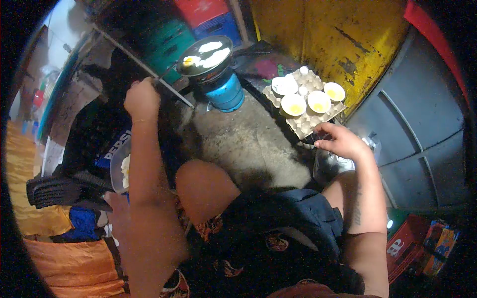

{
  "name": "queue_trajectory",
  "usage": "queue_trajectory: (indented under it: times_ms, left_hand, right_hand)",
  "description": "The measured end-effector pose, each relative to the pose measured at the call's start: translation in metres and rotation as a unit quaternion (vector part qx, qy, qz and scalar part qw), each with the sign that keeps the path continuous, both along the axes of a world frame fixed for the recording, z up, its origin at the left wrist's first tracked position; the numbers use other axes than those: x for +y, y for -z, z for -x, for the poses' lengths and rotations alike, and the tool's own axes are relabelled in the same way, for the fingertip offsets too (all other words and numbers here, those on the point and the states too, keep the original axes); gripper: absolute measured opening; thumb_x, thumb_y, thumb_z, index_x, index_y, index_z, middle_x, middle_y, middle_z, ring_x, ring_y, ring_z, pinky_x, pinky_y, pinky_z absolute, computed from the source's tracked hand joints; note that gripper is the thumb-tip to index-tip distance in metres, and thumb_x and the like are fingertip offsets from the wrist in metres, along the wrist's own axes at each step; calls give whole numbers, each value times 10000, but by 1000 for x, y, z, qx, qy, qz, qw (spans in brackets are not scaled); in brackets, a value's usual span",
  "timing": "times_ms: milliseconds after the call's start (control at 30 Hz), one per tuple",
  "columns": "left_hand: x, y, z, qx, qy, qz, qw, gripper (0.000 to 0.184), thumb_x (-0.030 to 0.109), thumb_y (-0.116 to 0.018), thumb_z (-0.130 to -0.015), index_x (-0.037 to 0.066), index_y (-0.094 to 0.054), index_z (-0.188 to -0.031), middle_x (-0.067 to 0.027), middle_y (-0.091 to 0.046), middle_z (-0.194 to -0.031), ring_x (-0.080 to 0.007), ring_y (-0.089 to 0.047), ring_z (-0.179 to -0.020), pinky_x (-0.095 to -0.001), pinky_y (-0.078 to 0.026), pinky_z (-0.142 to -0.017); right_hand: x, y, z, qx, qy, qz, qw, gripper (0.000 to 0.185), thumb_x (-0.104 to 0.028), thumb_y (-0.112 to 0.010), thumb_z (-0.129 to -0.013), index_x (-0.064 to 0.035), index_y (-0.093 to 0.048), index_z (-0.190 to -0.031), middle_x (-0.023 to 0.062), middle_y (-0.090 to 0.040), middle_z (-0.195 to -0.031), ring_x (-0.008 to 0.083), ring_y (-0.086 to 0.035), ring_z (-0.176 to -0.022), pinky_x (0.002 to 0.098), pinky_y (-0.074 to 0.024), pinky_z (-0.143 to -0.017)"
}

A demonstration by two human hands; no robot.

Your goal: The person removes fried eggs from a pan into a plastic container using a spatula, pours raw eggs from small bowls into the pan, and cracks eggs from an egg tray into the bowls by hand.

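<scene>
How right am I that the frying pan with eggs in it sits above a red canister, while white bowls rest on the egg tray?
One thing is off: the canister is blue, not red, as the head view shows. The frying pan with eggs in it does sit above it, and white bowls rest on the egg tray.

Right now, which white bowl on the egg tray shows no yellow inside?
The bowl nearest the frying pan; its contents look white, while the other three bowls show yellow.
</scene>
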State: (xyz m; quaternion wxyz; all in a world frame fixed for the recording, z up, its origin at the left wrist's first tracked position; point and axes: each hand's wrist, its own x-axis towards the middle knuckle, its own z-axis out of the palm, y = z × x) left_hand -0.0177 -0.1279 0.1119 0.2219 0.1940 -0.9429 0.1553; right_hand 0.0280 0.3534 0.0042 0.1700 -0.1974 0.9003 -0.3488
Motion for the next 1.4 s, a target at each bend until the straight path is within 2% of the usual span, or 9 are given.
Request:
queue_trajectory:
  times_ms: [233,333,433,533,600,800,900,1100,1400]
  left_hand:
    - [-16,0,-27,49,-34,-92,994,260,202,-634,-842,215,-691,-1096,-141,-662,-1040,-345,-647,-964,-447,-528,-796]
    - [-17,19,-26,51,-12,-129,990,255,221,-643,-847,184,-689,-1095,-144,-669,-1033,-352,-647,-958,-446,-520,-805]
    - [-19,35,-24,41,33,-170,984,258,233,-640,-857,150,-683,-1097,-158,-679,-1027,-348,-648,-964,-433,-513,-815]
    - [-20,45,-21,63,64,-235,968,257,241,-632,-868,117,-681,-1087,-174,-685,-1025,-346,-647,-975,-424,-506,-822]
    - [-23,52,-18,82,75,-257,960,259,245,-629,-870,99,-681,-1079,-180,-685,-1031,-350,-646,-981,-425,-502,-827]
    - [-19,57,-13,101,74,-271,954,268,251,-634,-865,74,-682,-1061,-190,-683,-1020,-375,-645,-959,-445,-501,-821]
    - [-19,62,-10,104,120,-288,944,265,252,-632,-867,72,-684,-1055,-192,-682,-1018,-384,-645,-950,-451,-503,-814]
    - [-5,68,1,81,68,-280,954,266,255,-619,-875,68,-685,-1053,-190,-682,-1019,-383,-645,-952,-444,-502,-817]
    - [4,77,2,135,89,-292,943,266,249,-601,-884,64,-677,-1060,-193,-686,-989,-386,-648,-943,-450,-503,-815]
  right_hand:
    - [-8,-1,4,-25,-4,-29,999,376,-189,-711,-851,-44,-588,-1176,137,-669,-997,229,-636,-918,360,-509,-812]
    - [-11,5,6,-39,0,4,999,373,-183,-712,-850,-44,-589,-1173,132,-673,-990,227,-636,-919,356,-506,-820]
    - [-16,5,6,-23,-9,-19,1000,375,-178,-711,-851,-45,-588,-1179,128,-676,-986,226,-637,-930,351,-504,-834]
    - [-19,2,6,-46,-11,-29,998,440,-277,-711,-835,-58,-588,-1196,202,-660,-1085,327,-627,-1028,387,-486,-902]
    - [-20,4,7,-53,-6,-29,998,442,-278,-713,-834,-61,-588,-1198,204,-659,-1086,328,-626,-1030,390,-486,-903]
    - [-14,13,10,-56,1,-37,998,453,-284,-718,-831,-60,-586,-1202,208,-659,-1082,332,-627,-1033,395,-490,-898]
    - [-13,10,9,-57,2,-40,998,457,-287,-718,-830,-56,-585,-1201,212,-660,-1075,334,-630,-1028,397,-491,-897]
    - [-7,11,6,-38,-4,-40,998,465,-298,-718,-827,-54,-586,-1200,214,-662,-1066,343,-632,-1023,398,-490,-900]
    - [0,12,2,-41,3,-36,999,472,-311,-718,-827,-58,-585,-1203,216,-659,-1084,348,-628,-1042,399,-488,-905]
